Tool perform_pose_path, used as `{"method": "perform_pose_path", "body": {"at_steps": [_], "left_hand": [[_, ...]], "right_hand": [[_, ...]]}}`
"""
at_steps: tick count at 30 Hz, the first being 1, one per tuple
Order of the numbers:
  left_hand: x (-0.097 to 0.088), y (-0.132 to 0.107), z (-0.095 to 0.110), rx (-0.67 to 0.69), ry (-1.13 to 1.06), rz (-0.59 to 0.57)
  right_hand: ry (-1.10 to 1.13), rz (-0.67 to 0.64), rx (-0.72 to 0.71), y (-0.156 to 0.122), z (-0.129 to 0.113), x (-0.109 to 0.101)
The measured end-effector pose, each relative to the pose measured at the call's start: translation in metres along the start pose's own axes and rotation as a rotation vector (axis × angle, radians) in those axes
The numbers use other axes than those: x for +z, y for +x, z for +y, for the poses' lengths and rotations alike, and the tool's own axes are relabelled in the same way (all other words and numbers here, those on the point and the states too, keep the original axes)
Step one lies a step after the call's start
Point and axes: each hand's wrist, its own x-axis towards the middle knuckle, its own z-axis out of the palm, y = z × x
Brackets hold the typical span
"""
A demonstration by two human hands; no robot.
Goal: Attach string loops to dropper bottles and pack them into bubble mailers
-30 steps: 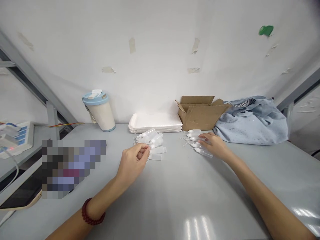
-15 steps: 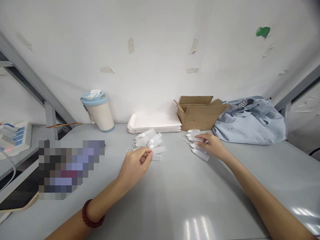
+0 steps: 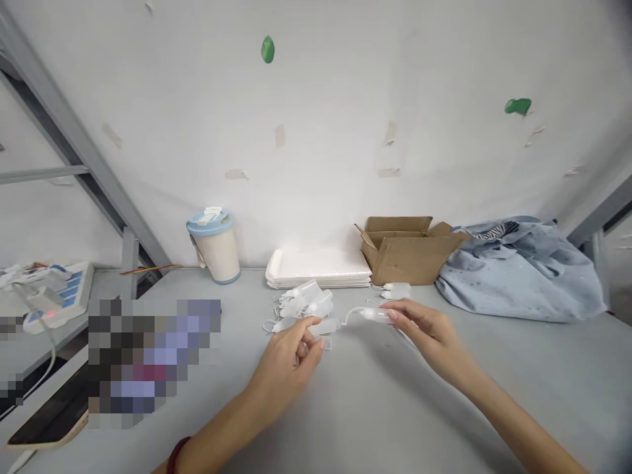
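Note:
My right hand (image 3: 429,332) pinches a small clear plastic bottle (image 3: 376,315) between thumb and fingers, its white tip pointing left. From that tip a thin white string curves down to the left. Beside the cardboard box lie a couple more clear bottles (image 3: 397,288). My left hand (image 3: 289,359) is over the near side of a heap of small clear bottles (image 3: 306,297) with white strings, thumb and index finger apart. One bottle (image 3: 327,343) shows partly behind the left thumb. Whether the left fingers touch any bottle is hard to see.
Against the wall stand a blue-lidded cup (image 3: 214,250), a stack of white padded envelopes (image 3: 318,268), an open cardboard box (image 3: 412,260) and a grey-blue cloth bag (image 3: 518,273). At left are a phone (image 3: 52,411), a blurred patch and a power strip (image 3: 64,296).
My right hand has picked up a bottle from the right-hand group and moved it slightly left. My left thumb and index finger have parted. The camera view has tilted up.

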Motion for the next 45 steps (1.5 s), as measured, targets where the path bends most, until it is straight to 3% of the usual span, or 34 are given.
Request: {"method": "perform_pose_path", "body": {"at_steps": [5, 10, 21, 29, 40, 45], "left_hand": [[0.002, -0.003, 0.005, -0.100, -0.192, -0.166], [0.001, -0.005, 0.010, -0.131, -0.277, -0.202], [0.001, 0.000, 0.006, -0.175, -0.436, -0.222], [0.002, 0.000, 0.007, -0.151, -0.404, -0.221], [0.003, -0.002, 0.009, -0.135, -0.412, -0.213], [0.002, -0.002, 0.010, -0.117, -0.395, -0.208]], "right_hand": [[0.067, -0.065, 0.028, -0.006, -0.012, 0.011], [0.091, -0.094, 0.051, -0.006, -0.009, 0.017], [0.154, -0.170, 0.089, -0.009, -0.011, 0.020], [0.171, -0.187, 0.079, -0.010, -0.011, 0.023], [0.119, -0.186, 0.072, -0.010, -0.014, 0.023], [0.130, -0.123, 0.052, -0.013, -0.015, 0.027]]}}
